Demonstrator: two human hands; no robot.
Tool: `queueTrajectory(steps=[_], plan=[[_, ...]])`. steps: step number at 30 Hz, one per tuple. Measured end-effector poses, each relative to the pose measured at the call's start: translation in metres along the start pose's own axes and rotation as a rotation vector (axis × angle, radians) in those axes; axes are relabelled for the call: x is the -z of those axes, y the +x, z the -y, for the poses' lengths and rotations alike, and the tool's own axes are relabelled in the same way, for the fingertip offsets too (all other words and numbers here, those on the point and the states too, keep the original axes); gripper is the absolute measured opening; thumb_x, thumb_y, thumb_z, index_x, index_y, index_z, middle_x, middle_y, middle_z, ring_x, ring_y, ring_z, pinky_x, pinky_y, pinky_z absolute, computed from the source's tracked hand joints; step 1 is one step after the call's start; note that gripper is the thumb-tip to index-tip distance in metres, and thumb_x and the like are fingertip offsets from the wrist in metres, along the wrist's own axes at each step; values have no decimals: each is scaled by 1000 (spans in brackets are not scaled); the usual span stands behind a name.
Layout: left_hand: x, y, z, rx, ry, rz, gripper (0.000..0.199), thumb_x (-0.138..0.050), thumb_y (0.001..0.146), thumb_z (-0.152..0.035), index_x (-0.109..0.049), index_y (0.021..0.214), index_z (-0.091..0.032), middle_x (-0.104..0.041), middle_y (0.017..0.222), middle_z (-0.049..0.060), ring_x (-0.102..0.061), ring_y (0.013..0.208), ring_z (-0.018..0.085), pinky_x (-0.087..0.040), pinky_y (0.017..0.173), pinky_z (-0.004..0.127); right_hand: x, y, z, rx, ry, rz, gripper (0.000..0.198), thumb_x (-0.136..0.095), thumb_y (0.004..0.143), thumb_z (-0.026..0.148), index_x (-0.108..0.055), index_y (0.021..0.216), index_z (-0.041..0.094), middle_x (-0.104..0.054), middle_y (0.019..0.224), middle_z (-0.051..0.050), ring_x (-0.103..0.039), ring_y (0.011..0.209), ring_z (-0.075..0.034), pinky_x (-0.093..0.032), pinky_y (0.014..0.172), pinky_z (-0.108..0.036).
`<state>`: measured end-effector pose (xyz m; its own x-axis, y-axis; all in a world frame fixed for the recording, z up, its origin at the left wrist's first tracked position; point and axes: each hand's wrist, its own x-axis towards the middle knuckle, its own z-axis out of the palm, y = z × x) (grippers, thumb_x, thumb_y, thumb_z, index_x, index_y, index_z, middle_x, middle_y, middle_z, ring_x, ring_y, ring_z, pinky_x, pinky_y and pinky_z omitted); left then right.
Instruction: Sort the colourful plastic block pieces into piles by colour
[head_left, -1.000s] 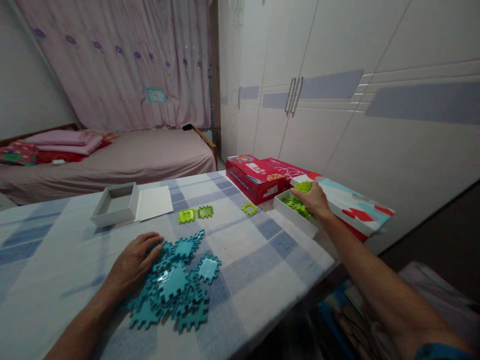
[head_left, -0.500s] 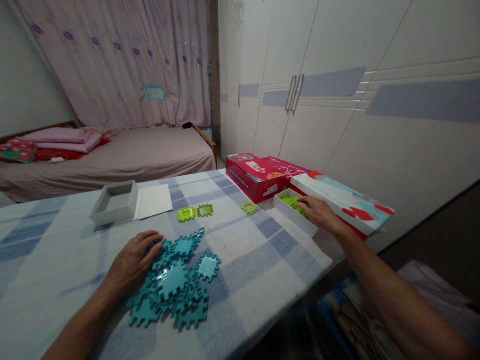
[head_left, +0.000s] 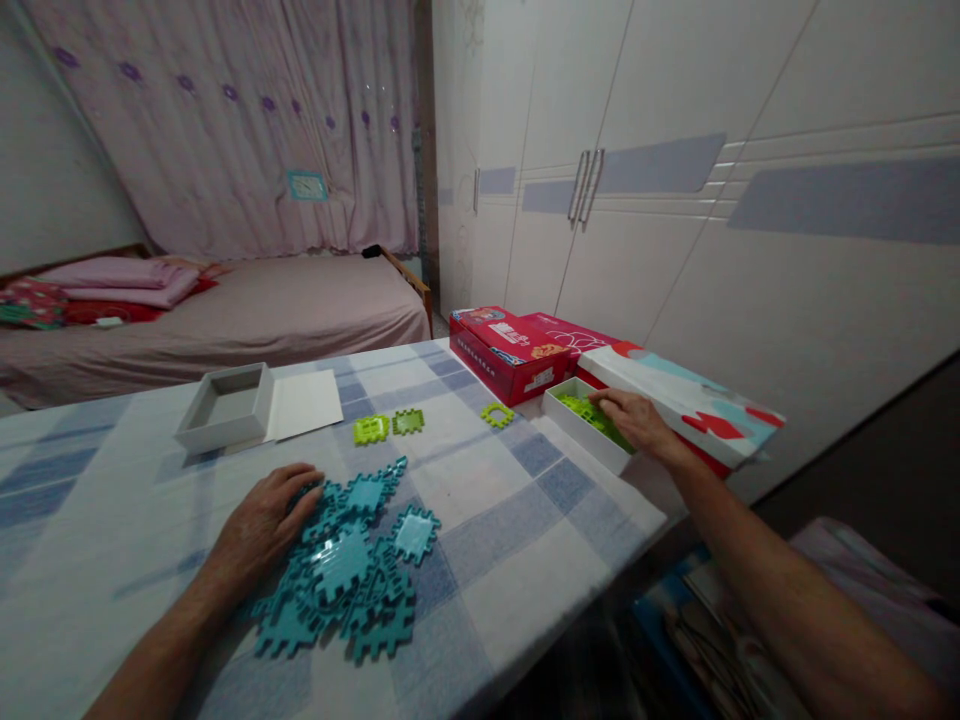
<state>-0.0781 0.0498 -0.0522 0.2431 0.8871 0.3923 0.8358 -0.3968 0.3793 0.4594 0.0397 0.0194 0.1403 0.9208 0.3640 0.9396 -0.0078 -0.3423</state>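
On the near left of the table lies a heap of teal interlocking plastic tiles (head_left: 341, 560) with toothed edges. My left hand (head_left: 270, 510) rests against its left side, fingers stretched forward and thumb apart, touching the tiles. One teal tile (head_left: 415, 534) lies at the heap's right edge. At the right, my right hand (head_left: 630, 415) reaches over a white box (head_left: 581, 428) that holds lime-green tiles (head_left: 576, 405). Its fingers are pressed together at the tiles; what they pinch is hidden. Two green tiles (head_left: 372, 430) lie side by side mid-table, and a green square frame (head_left: 496, 415) sits nearer the box.
A grey-white box (head_left: 225, 425) with nothing seen inside stands at the left beside a white card flap (head_left: 306, 404). Behind the tile box are a red box (head_left: 510, 360) and a long white-and-red carton (head_left: 682, 390). The table edge (head_left: 555, 625) runs along the right.
My right hand has shifted slightly within the tile box, its fingertips drawing closer together. The left hand stays by the teal heap. The view has moved a little.
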Motion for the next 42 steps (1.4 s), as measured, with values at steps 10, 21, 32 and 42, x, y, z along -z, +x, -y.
queueTrajectory(steps=[10,21,32,42], plan=[[0,-1,1,9,1,21,59,-36,84,-66,-70,99,-20,-66,113,10,-62,105,26,-49,97,39,3,5,3,95,-502,46,28,-49,85,16,-68,106,15,-65,108,-18,-57,101,-32,-47,83,-46],[-1,-1,2,11,-3,24,59,-37,84,-66,-70,100,-20,-65,114,11,-62,106,27,-48,98,41,3,6,-2,30,-364,133,38,-43,87,14,-64,118,13,-63,121,-14,-60,108,-25,-46,92,-34],[1,0,-2,7,0,31,58,-36,84,-63,-71,100,-19,-66,114,11,-62,106,26,-48,99,39,5,1,42,153,-187,-106,33,-41,91,18,-65,113,15,-65,117,-11,-61,106,-23,-45,92,-32],[3,-2,-7,17,-8,29,53,-39,87,-56,-70,102,-16,-65,114,13,-60,107,27,-47,98,43,-79,4,140,170,-176,220,41,-47,93,39,-58,122,13,-65,117,-15,-60,107,-27,-44,90,-36]])
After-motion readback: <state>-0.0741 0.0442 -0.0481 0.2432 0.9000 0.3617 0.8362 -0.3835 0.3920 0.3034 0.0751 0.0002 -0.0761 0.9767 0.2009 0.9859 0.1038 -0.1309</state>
